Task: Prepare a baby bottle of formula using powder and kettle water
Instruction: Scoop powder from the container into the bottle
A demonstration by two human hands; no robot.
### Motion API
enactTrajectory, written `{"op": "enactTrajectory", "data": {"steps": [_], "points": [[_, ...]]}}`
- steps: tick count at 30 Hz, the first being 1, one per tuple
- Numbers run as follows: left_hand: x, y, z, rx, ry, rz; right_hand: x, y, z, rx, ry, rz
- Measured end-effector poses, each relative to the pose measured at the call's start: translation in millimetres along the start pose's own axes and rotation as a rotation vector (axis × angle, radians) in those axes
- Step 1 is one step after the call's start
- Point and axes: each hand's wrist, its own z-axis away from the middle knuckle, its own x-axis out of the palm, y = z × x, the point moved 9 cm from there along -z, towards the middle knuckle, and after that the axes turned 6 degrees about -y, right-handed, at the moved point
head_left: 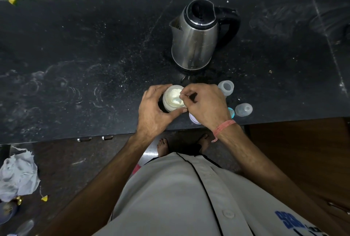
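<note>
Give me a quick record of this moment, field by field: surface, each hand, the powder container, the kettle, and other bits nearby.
surface: dark stone counter
left hand: grips powder jar
right hand: pinches spoon in the powder
jar: open, white powder inside
kettle: upright behind jar, lid closed
nearby: two clear caps right of the hands

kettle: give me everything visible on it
The kettle has a brushed, metallic-looking body with streaks down its side, wider at the bottom. It has a black lid that is closed, a black loop handle on the right and a short spout pointing left. It stands upright on the dark counter, behind the powder jar. Neither hand touches it. No cord is visible, and whether it holds water cannot be told.
</note>
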Motion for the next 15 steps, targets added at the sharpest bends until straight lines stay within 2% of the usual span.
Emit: {"op": "enactTrajectory", "data": {"steps": [8,15], "points": [[-0.8,-0.3,-0.1,-0.002,0.007,-0.016,-0.9,11.6,7.9,0.045,0.141,-0.14],[-0.1,-1.6,-0.4,-0.017,0.002,-0.034,2.0,48.2,14.7,0.294,0.196,-0.637]]}}
